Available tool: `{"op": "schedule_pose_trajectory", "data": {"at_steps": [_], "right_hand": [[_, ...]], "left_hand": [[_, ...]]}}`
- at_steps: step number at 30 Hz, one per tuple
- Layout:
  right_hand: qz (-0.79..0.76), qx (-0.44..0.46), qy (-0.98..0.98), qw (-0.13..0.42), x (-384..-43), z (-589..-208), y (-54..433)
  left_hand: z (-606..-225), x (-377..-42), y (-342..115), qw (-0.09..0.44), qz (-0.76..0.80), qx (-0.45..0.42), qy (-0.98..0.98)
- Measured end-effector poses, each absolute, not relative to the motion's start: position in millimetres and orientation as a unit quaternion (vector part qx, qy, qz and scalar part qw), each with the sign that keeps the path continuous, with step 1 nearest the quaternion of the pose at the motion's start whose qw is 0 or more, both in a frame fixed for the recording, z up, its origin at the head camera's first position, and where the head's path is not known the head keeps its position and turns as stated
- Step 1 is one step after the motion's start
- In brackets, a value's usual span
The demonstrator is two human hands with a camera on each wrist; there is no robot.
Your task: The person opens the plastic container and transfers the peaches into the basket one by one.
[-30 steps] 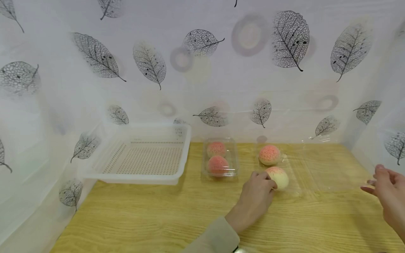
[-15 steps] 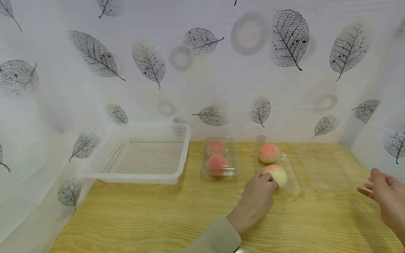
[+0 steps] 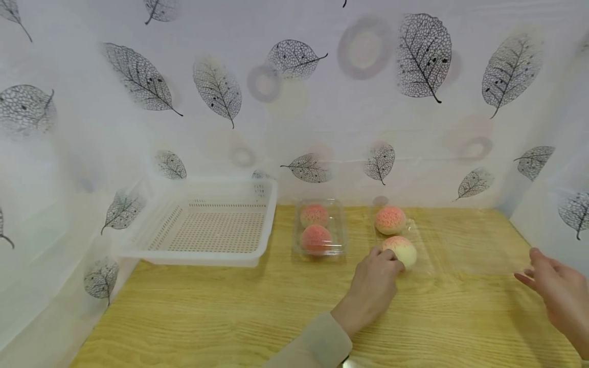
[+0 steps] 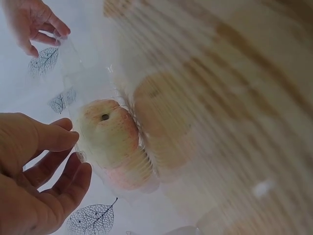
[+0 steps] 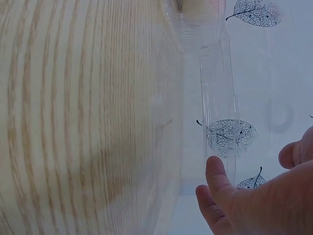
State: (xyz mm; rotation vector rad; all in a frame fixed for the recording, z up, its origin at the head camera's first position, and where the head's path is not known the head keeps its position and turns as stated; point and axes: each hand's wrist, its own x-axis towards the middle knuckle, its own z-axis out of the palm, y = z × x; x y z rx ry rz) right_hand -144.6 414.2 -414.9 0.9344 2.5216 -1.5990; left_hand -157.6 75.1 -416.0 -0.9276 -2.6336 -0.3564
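Note:
A clear plastic clamshell box lies opened out, its base (image 3: 422, 268) holding two pink and cream peaches, one (image 3: 390, 220) behind the other (image 3: 405, 253). My left hand (image 3: 372, 286) grips the base's near left edge, thumb and fingers close beside the front peach, seen also in the left wrist view (image 4: 105, 137). On the right, the lid (image 3: 478, 248) spreads out flat from the base, very hard to see against the wood. My right hand (image 3: 559, 294) pinches the lid's outer edge. In the right wrist view its thumb (image 5: 217, 169) overlaps that edge.
A second clear box (image 3: 339, 230), with two peaches inside, stands left of the opened one. Farther left is a white perforated basket (image 3: 207, 259). The wooden table (image 3: 230, 317) ends against a leaf-printed curtain (image 3: 313, 122) at the back and sides.
My right hand has moved a little inward to the left with the lid's edge. The opened box and my left hand have shifted slightly away from me. The basket and second box stay put.

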Motion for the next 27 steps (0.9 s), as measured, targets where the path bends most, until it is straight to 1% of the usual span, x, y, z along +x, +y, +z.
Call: {"op": "schedule_pose_trajectory", "data": {"at_steps": [12,19,27], "right_hand": [[-0.516,0.299,0.801,0.058,-143,-425,418],[-0.508,0.303,0.802,0.075,-141,-426,416],[-0.502,0.281,0.812,0.093,-141,-429,417]], "left_hand": [[-416,-159,77,0.146,-0.12,-0.317,-0.929],[-416,-158,78,0.139,-0.118,-0.318,-0.931],[-417,-158,79,0.148,-0.111,-0.321,-0.929]]}}
